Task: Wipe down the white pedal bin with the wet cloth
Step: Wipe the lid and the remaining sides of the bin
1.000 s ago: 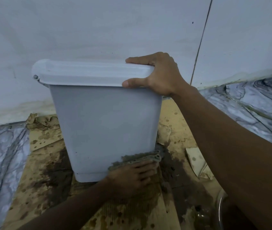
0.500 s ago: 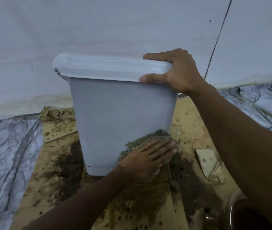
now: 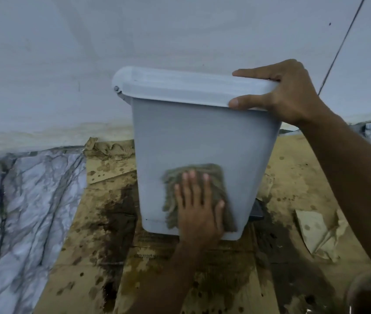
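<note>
white pedal bin (image 3: 202, 137) sits mid-frame, upright on wet, stained cardboard (image 3: 112, 257) on the floor, with its lid (image 3: 180, 87) down. hinge pin (image 3: 116, 88) is at the lid's 9 o'clock end.

wet cloth (image 3: 217, 180) is flat on the bin's near wall, in the lower part toward 5 o'clock, with its bottom edge close to the bin's base. it looks grey-brown and blurred.

left hand (image 3: 199, 209) comes up from 6 o'clock and lies flat on the cloth. fingers (image 3: 192, 184) are straight and spread, tips pointing to 12, not curled round anything. they press the cloth against the wall. cloth shows past the fingertips at 12 and on both sides at 3 and 9.

right hand (image 3: 289, 91) is at the bin's 2 o'clock corner and grips the lid end: thumb (image 3: 248, 102) on the near edge, fingers wrapped over the top. forearm runs off to 4 o'clock.

dark pedal (image 3: 257, 209) pokes out at the base, 4 o'clock side.

white wall (image 3: 66, 64) is just behind the bin. marble-pattern floor (image 3: 21, 211) shows at 8 o'clock and again at 3. torn paper scrap (image 3: 316, 232) lies on the cardboard at 4 o'clock. rim of a bowl (image 3: 370, 295) is at the frame's 5 o'clock corner; contents can't be read.
</note>
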